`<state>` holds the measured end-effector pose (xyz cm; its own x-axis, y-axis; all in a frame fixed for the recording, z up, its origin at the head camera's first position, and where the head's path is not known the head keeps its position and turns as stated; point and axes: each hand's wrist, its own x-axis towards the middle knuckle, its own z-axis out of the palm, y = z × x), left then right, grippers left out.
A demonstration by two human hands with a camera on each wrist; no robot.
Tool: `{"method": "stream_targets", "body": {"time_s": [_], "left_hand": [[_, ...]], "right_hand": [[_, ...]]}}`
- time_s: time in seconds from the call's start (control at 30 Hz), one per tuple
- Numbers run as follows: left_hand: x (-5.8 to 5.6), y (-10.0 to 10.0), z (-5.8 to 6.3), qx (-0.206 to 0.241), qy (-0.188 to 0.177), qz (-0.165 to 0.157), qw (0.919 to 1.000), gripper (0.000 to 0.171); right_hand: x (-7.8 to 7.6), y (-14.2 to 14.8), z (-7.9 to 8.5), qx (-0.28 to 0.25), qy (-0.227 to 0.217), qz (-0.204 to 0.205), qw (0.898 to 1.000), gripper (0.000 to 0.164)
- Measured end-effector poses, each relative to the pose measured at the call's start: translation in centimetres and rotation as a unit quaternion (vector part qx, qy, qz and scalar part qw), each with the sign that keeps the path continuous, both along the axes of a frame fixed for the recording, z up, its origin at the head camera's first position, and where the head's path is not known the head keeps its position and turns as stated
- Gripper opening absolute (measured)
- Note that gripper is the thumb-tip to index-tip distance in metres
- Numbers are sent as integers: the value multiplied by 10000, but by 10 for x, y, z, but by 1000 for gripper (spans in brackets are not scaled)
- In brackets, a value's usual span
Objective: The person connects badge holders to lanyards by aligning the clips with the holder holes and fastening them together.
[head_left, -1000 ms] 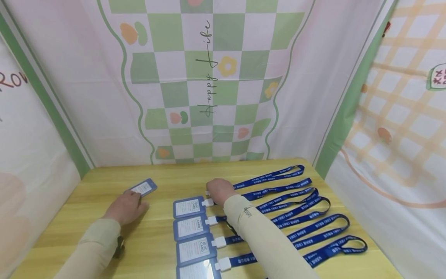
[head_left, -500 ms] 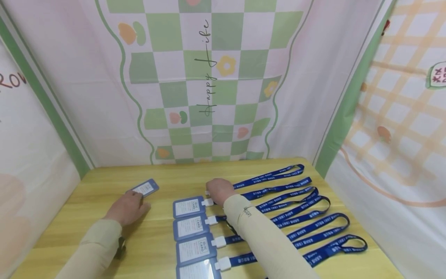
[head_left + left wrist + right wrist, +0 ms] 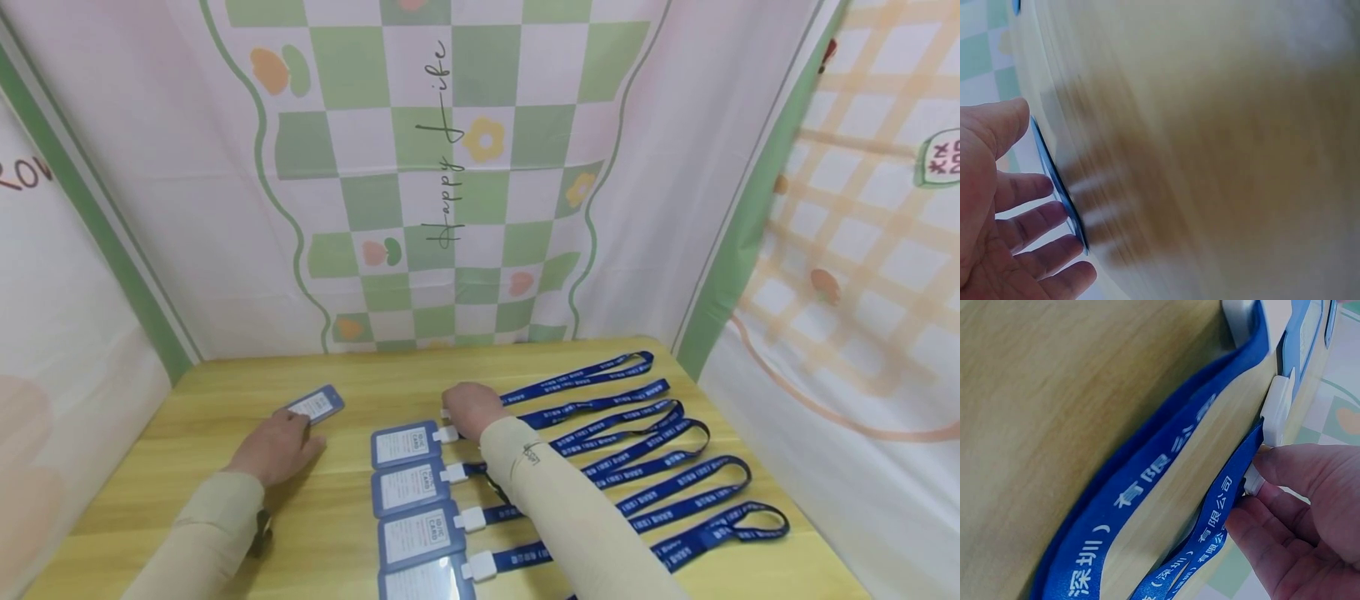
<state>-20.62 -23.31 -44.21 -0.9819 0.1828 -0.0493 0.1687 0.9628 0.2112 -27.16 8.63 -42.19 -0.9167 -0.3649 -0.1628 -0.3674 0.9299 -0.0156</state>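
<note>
A blue-framed card holder point(image 3: 318, 403) lies flat on the left of the table. My left hand point(image 3: 273, 450) rests over its near edge; in the left wrist view the fingers point(image 3: 1032, 225) are spread, their tips at the holder's thin edge. On the other side my right hand point(image 3: 474, 408) pinches the white clip point(image 3: 1254, 480) of the farthest blue lanyard point(image 3: 573, 383), thumb and fingers around it. Right beside this hand, another white clip point(image 3: 447, 434) joins a card holder point(image 3: 405, 445) to its lanyard.
Several card holders with white clips stand in a column point(image 3: 420, 533) at the table's point(image 3: 330, 533) middle, their blue lanyards point(image 3: 690, 492) stretching right under my right forearm. A patterned cloth point(image 3: 487, 208) closes off the back, and cloth hangs at both sides.
My left hand and the card holder under it have slid slightly to the right. The right hand keeps its place at the clip.
</note>
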Motion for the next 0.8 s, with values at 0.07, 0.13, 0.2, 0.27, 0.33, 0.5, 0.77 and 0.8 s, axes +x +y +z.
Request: {"method": "stream_targets", "body": {"time_s": [0.07, 0.13, 0.2, 0.27, 0.33, 0.5, 0.77, 0.8], "left_hand": [[0, 0, 0, -2, -20, 1, 10000, 61], [0, 1, 0, 5, -41, -2, 10000, 61], [0, 2, 1, 12, -35, -24, 10000, 61], [0, 2, 2, 9, -33, -34, 10000, 61], [1, 2, 2, 16, -24, -47, 10000, 60], [2, 4, 1, 58, -39, -52, 10000, 59], [2, 4, -1, 91, -2, -101, 9999, 59], [2, 4, -2, 96, -14, -97, 9999, 60]], "right_hand": [[0, 0, 0, -6, -7, -11, 10000, 11], [0, 0, 1, 0, -8, -13, 10000, 11], [0, -1, 1, 5, -1, -13, 10000, 11], [1, -1, 1, 4, 9, -10, 10000, 11], [1, 0, 0, -1, 21, -6, 10000, 11], [0, 0, 0, 2, 40, 12, 10000, 10], [0, 0, -2, 27, 89, 43, 9999, 10], [0, 0, -2, 18, 90, 37, 10000, 11]]}}
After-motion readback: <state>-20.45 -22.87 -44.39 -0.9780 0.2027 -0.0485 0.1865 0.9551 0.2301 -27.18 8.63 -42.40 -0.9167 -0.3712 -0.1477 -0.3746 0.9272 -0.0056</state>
